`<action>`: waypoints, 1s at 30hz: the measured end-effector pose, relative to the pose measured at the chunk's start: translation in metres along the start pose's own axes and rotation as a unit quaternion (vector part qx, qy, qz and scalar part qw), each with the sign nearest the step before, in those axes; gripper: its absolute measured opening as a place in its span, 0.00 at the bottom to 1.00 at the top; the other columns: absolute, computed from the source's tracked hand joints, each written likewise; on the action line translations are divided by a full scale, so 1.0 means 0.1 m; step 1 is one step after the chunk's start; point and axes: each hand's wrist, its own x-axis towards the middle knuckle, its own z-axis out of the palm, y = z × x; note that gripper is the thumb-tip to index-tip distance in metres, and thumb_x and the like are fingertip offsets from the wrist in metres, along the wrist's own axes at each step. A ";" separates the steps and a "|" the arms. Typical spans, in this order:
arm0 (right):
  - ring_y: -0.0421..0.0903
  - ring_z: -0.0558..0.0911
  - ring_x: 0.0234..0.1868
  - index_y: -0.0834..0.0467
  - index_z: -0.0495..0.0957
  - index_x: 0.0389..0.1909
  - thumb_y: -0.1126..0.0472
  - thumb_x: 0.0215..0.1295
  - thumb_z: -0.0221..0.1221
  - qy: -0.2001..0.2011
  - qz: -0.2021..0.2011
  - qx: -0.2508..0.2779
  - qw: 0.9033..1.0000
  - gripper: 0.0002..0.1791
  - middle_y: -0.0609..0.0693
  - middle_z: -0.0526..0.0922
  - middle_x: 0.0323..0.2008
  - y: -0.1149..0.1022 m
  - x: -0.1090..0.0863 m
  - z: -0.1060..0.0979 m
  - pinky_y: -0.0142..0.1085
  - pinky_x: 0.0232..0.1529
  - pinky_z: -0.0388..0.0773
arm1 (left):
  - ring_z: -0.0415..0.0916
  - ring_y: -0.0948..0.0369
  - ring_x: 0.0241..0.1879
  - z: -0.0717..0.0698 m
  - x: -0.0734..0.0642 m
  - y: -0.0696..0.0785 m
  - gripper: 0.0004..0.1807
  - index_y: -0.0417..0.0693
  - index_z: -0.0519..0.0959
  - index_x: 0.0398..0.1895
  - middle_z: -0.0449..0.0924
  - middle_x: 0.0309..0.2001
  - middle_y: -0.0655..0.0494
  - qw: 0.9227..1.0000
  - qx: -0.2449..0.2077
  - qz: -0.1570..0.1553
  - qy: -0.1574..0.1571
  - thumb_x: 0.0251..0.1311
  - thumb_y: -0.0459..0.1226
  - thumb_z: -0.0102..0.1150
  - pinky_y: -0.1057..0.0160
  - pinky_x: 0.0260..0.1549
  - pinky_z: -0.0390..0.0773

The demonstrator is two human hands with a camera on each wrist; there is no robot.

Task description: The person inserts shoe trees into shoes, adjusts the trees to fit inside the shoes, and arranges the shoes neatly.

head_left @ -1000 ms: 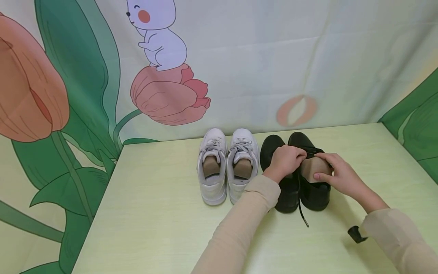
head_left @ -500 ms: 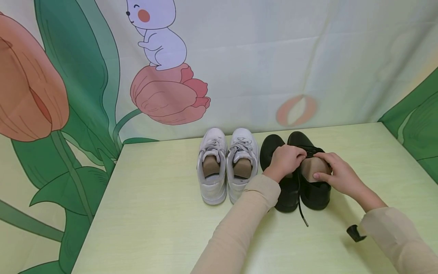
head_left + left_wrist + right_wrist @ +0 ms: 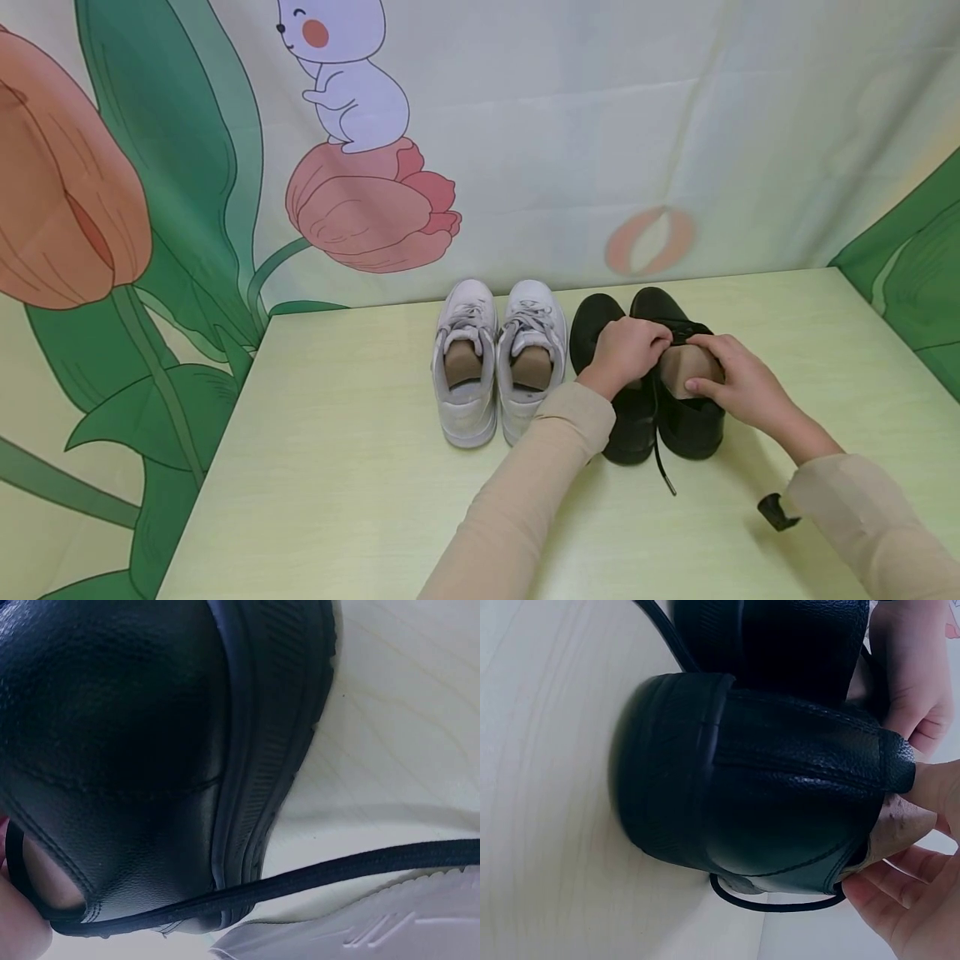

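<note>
In the head view two black lace-up shoes stand side by side on the tabletop. My left hand (image 3: pixel 628 348) reaches across the left black shoe (image 3: pixel 630 433) and pinches a black shoelace (image 3: pixel 663 468) at the right black shoe's (image 3: pixel 690 432) lacing. The lace's tipped end hangs between the shoes. My right hand (image 3: pixel 750 385) grips the right shoe's opening, thumb over the tan insert (image 3: pixel 684 373) and fingers at the outer collar. A loop of lace (image 3: pixel 780 906) runs to its fingertips in the right wrist view. The left hand mostly falls outside the left wrist view.
Left of the black pair stand two white sneakers (image 3: pixel 467 408) with tan inserts, toes toward the back edge. A patterned cloth (image 3: pixel 540 167) hangs behind the pale table (image 3: pixel 315 467). A small black object (image 3: pixel 778 512) sits at the right cuff.
The right wrist and sleeve have shifted very slightly left. Both hands stay at the right black shoe, and the shoes keep their places.
</note>
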 end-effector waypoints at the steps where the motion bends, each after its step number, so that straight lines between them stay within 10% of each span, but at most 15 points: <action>1: 0.60 0.69 0.49 0.65 0.64 0.54 0.62 0.51 0.62 0.001 -0.001 -0.001 1.000 0.29 0.64 0.68 0.49 0.00 0.00 0.00 0.54 0.46 0.66 | 0.76 0.69 0.34 0.00 0.00 0.00 0.10 0.69 0.79 0.38 0.80 0.37 0.72 1.000 0.001 -0.001 0.001 0.61 0.45 0.47 0.70 0.34 0.74; 30: 0.58 0.72 0.47 0.61 0.65 0.54 0.57 0.51 0.62 0.047 0.000 -0.049 0.998 0.30 0.62 0.71 0.49 0.04 -0.05 0.11 0.51 0.41 0.69 | 0.77 0.68 0.32 0.02 0.01 -0.01 0.10 0.69 0.80 0.38 0.81 0.34 0.71 1.000 0.003 0.001 0.016 0.60 0.47 0.48 0.69 0.32 0.75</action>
